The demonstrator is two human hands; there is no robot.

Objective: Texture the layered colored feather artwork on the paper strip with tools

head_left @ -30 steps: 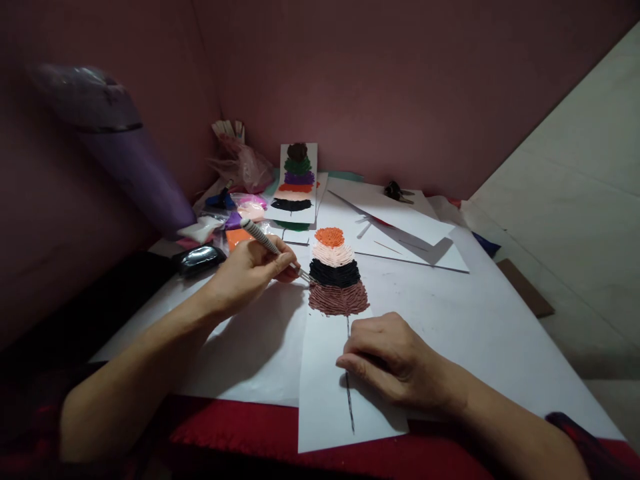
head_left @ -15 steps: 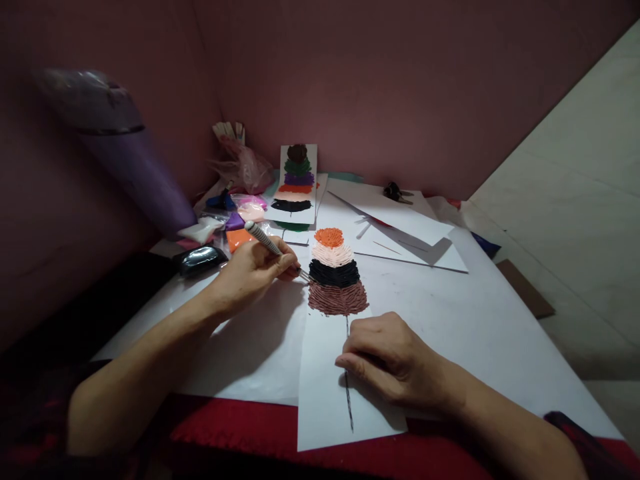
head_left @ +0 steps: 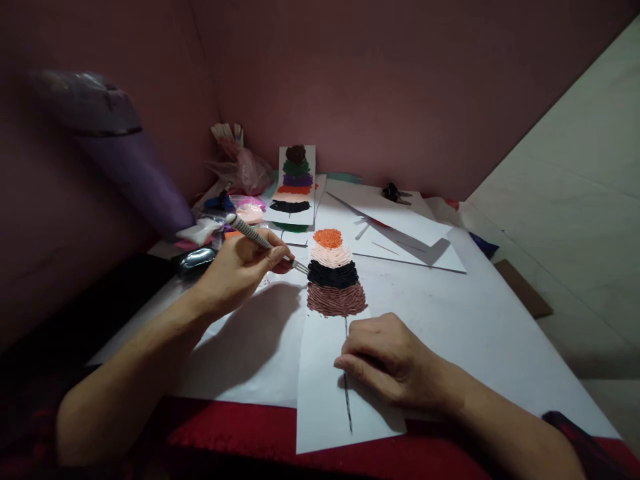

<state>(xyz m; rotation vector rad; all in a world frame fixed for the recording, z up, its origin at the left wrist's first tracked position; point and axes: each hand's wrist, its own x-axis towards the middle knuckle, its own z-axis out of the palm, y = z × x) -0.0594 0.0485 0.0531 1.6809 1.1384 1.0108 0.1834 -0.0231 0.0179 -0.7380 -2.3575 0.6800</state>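
My left hand point(head_left: 240, 267) is closed around a thin striped tool point(head_left: 253, 235) whose metal tip points at the left edge of the black clay band. A white paper strip point(head_left: 325, 387) carries a clay picture point(head_left: 334, 273) in stacked orange, peach, black and brown bands above a drawn dark stem. My right hand point(head_left: 393, 360) rests curled on the strip just below the brown band, pressing the paper down with nothing in it.
A finished clay picture point(head_left: 295, 183) leans against the pink wall at the back. Clay packets point(head_left: 240, 210) and a plastic bag lie at the back left, beside a purple object point(head_left: 125, 153). Loose white sheets point(head_left: 400, 230) and a dark clip point(head_left: 395, 193) lie behind.
My left hand has lifted slightly, moving the tool tip from the brown band's left edge up to the black band. My right hand has stayed on the paper.
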